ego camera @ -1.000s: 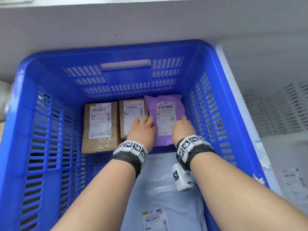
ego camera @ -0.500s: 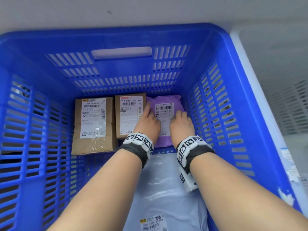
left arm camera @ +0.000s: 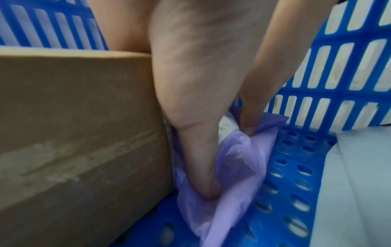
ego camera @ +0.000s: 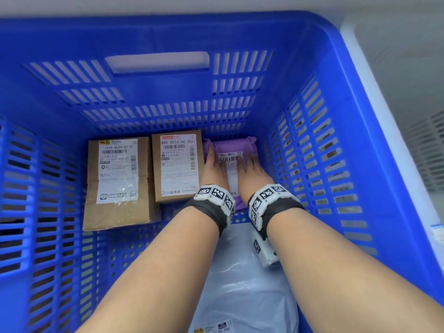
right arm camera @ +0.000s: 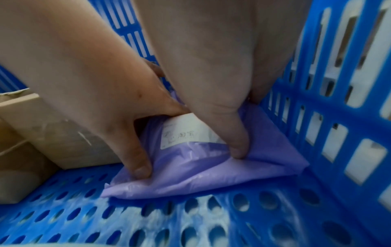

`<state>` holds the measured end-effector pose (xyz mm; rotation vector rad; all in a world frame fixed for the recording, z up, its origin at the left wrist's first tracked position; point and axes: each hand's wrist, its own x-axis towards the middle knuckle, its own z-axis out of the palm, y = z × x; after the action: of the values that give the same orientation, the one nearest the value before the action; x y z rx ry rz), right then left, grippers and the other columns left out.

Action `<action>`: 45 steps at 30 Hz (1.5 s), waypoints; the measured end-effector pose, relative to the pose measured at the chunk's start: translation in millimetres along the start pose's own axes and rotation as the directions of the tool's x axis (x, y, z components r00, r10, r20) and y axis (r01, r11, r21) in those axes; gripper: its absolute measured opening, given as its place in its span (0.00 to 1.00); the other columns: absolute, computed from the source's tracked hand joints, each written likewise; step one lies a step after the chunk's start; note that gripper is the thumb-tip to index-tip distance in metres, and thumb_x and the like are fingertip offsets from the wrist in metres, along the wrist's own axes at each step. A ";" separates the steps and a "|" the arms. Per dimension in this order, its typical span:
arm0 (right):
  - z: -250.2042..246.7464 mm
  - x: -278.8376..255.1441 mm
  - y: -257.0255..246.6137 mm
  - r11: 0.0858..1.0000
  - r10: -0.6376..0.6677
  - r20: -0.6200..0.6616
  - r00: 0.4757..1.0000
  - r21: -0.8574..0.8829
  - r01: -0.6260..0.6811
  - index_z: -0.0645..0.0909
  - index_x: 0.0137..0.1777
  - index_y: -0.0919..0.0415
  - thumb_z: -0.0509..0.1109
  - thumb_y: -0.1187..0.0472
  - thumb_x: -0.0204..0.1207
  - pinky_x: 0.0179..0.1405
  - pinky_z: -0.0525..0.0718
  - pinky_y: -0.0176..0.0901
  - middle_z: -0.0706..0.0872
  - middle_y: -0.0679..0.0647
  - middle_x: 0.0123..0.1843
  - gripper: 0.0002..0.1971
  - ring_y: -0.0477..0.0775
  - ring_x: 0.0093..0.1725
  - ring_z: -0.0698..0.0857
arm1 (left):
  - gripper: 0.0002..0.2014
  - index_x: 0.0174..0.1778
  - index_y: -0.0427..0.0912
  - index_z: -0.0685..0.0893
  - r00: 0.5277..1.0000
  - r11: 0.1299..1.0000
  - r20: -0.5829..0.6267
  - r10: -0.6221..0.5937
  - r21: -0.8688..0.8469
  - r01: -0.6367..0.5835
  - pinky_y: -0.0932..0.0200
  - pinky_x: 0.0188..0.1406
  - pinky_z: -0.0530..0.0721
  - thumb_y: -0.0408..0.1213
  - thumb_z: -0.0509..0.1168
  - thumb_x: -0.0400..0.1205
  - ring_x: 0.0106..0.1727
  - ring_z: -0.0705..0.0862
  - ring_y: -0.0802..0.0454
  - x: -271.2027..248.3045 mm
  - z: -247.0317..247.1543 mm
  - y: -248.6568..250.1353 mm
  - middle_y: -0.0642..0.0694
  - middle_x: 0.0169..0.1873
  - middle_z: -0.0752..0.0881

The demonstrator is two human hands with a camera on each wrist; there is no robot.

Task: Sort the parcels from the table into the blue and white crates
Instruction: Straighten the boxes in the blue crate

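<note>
Purple mailer bag, long axis 12–6 o'clock, pressed flat beneath left hand and right hand, equally near, fingers extended, gripping nothing; cardboard box at 9 o'clock.

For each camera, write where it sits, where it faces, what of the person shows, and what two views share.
Head: on the head, facing down into the blue crate; forearms, left hand, right hand.
Left wrist: along the left hand onto the purple parcel.
Right wrist: along the right hand; left hand too.
Shared: the purple parcel.
</note>
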<state>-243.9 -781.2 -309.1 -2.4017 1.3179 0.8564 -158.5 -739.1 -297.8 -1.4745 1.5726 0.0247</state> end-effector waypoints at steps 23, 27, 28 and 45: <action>-46.0 -128.7 -4.2 0.992 0.047 -0.208 0.977 0.121 -0.022 0.61 0.80 0.69 0.59 0.70 0.79 0.75 0.70 0.52 0.60 0.63 0.83 0.28 0.63 0.82 0.60 | 0.37 0.86 0.36 0.41 0.953 0.929 -0.278 -0.120 -0.370 0.009 0.27 0.78 0.35 0.50 0.51 0.87 0.86 0.39 0.37 -141.2 -7.7 -43.4 0.36 0.86 0.41; -70.3 -184.7 -7.0 0.989 0.040 -0.217 0.975 0.149 -0.007 0.61 0.81 0.67 0.63 0.68 0.78 0.80 0.66 0.53 0.59 0.63 0.83 0.30 0.64 0.83 0.60 | 0.37 0.87 0.40 0.45 0.938 0.920 -0.322 -0.130 -0.392 -0.007 0.27 0.79 0.35 0.50 0.54 0.87 0.87 0.42 0.39 -197.6 -20.4 -64.2 0.41 0.87 0.43; -75.6 -198.3 -8.1 0.988 0.035 -0.224 0.974 0.153 0.000 0.61 0.81 0.66 0.63 0.67 0.79 0.81 0.65 0.54 0.58 0.63 0.84 0.30 0.64 0.83 0.59 | 0.37 0.87 0.40 0.46 0.934 0.921 -0.334 -0.131 -0.389 -0.010 0.26 0.79 0.35 0.50 0.55 0.86 0.87 0.42 0.39 -213.1 -23.4 -69.9 0.42 0.87 0.44; -137.6 -381.8 -78.0 0.963 -0.142 -0.400 0.906 0.156 0.220 0.70 0.74 0.63 0.60 0.48 0.86 0.69 0.74 0.58 0.72 0.60 0.72 0.23 0.63 0.75 0.70 | 0.31 0.87 0.45 0.45 0.803 0.648 -0.168 -0.572 -0.693 0.317 0.32 0.80 0.34 0.48 0.48 0.90 0.87 0.39 0.45 -461.2 14.1 -119.2 0.45 0.87 0.41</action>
<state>-285.2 -548.7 30.1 -2.5603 1.2059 0.1912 -136.8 -410.7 47.0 -2.5371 1.4975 -0.0214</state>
